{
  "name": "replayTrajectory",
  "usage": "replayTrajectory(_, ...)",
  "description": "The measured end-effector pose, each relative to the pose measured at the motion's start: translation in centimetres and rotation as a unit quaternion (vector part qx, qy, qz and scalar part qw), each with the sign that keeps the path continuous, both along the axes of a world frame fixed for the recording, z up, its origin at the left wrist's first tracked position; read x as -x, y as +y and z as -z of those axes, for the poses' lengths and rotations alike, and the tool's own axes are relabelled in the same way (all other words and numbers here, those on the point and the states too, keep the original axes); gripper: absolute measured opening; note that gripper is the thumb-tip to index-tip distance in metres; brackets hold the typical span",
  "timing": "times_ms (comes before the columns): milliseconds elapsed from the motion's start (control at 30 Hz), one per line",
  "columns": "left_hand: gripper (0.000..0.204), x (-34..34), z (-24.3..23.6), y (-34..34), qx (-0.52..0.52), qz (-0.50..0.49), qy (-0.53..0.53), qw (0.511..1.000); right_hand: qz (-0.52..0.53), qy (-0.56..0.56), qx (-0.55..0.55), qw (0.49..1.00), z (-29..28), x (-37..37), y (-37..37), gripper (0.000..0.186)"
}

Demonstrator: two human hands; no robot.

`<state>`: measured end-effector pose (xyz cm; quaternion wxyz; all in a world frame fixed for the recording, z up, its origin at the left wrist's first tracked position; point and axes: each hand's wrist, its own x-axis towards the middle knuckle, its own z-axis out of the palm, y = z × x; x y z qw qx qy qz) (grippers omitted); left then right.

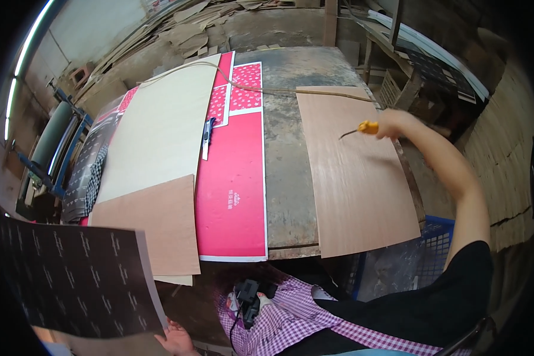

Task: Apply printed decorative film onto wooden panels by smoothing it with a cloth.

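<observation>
My right hand (396,124) reaches across the right side of the table, closed round a yellow air blow gun (368,127) with a thin, bent dark nozzle. The nozzle points left, over a thin wood-veneer board (359,184) at the table's right edge. At the lower left, my left hand (176,340) grips the corner of a dark printed sheet (77,276) with a pale edge. This sheet is raised beside the table and partly covers it from view. The left wrist is cut off by the lower border.
Pink printed panels (231,178), a pale board (154,130) and a brown board (151,228) lie on the worn table (288,172). A blue-handled utility knife (207,137) rests there. A hose (279,91) crosses the table. A roller machine (56,139) stands left, a blue crate (439,234) right.
</observation>
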<state>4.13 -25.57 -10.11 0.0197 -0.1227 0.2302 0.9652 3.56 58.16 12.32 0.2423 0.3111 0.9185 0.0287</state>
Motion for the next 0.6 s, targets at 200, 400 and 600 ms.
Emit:
replayTrajectory(200, 0.056, 4.6, -1.4, 3.7, 0.016, 0.102, 0.085, 0.991, -0.103, 0.164, -0.110, 0.975, 4.8, 3.4, -0.3, 0.030)
replayTrajectory(400, 0.042, 2.7, -5.9, 5.9, 0.082, -0.053, 0.021, 0.995, 0.053, 0.103, -0.146, 0.983, 1.2, 0.8, 2.6, 0.022)
replayTrajectory(600, 0.043, 1.2, -4.5, 3.4, 0.007, -0.105, 0.181, 0.978, 0.010, 0.161, 0.151, 0.975, 0.9, -3.3, -2.6, 0.019)
